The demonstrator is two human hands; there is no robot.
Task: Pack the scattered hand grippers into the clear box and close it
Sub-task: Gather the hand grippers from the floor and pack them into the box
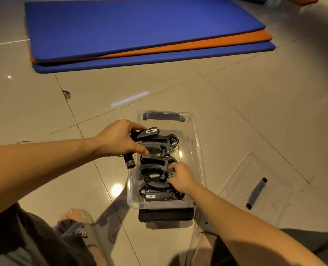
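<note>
A clear plastic box (196, 150) stands open on the tiled floor in front of me, with several black hand grippers lying inside it. My left hand (119, 139) grips one black hand gripper (148, 133) over the box's left rim; its handle end pokes out below my palm, outside the box. My right hand (180, 177) reaches into the box and pinches the metal spring end of a middle hand gripper (155, 165). Another gripper (156, 194) lies at the near end. The clear lid (255, 191) with a dark latch lies on the floor to the right.
Stacked blue and orange exercise mats (140, 33) lie on the floor beyond the box. A black flat object (166, 215) sits under the box's near end. My knees and a sandalled foot (77, 221) flank the box at the bottom.
</note>
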